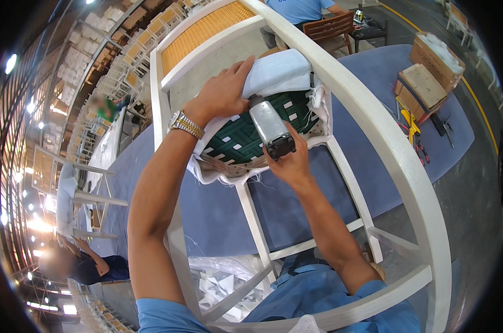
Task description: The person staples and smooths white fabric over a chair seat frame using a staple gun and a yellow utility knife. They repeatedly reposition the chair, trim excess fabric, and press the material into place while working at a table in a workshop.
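Observation:
A white wooden chair frame (pixel 373 139) lies tipped on a blue-covered table (pixel 373 72), its seat underside facing me. The seat shows green and white webbing (pixel 246 139) with white fabric (pixel 279 72) wrapped over its edge. My left hand (pixel 221 94), a metal watch on its wrist, presses the white fabric down at the seat's top edge. My right hand (pixel 290 164) grips a silver staple gun (pixel 269 126) with a black end, its nose against the seat under the fabric.
Cardboard boxes (pixel 423 83) and hand tools (pixel 412 130) lie on the table at right. A person sits on a brown chair (pixel 329 28) at the far end. Stacked white chairs (pixel 129 61) stand at left. Another person (pixel 79 266) is at lower left.

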Tool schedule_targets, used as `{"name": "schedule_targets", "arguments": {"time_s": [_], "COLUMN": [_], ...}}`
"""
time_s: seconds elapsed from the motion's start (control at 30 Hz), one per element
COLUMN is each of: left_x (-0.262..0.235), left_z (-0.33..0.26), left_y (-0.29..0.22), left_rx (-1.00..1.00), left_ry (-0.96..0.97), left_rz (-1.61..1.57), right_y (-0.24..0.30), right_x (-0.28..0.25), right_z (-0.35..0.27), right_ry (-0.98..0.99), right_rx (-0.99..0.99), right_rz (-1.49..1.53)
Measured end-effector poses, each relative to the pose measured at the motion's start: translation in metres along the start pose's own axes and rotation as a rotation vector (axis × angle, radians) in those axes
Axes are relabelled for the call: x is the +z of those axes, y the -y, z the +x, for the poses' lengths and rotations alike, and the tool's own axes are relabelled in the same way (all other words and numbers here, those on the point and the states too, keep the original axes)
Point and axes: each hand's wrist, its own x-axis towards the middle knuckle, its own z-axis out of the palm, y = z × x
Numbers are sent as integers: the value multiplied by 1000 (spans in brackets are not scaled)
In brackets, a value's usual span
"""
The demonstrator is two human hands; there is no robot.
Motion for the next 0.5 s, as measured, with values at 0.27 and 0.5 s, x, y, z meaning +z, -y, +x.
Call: {"name": "schedule_targets", "arguments": {"time_s": [0.27,0.5], "left_x": [-16,-53], "left_z": [-23,38], "left_y": [-28,21], "left_rx": [250,-37], "left_ry": [-73,-8], "left_rz": [18,-454], "right_y": [-9,-22], "right_x": [-26,-58], "right_z": [8,-11], "right_ry": [-67,-112], "right_rx": [29,318], "right_rz": [60,180]}}
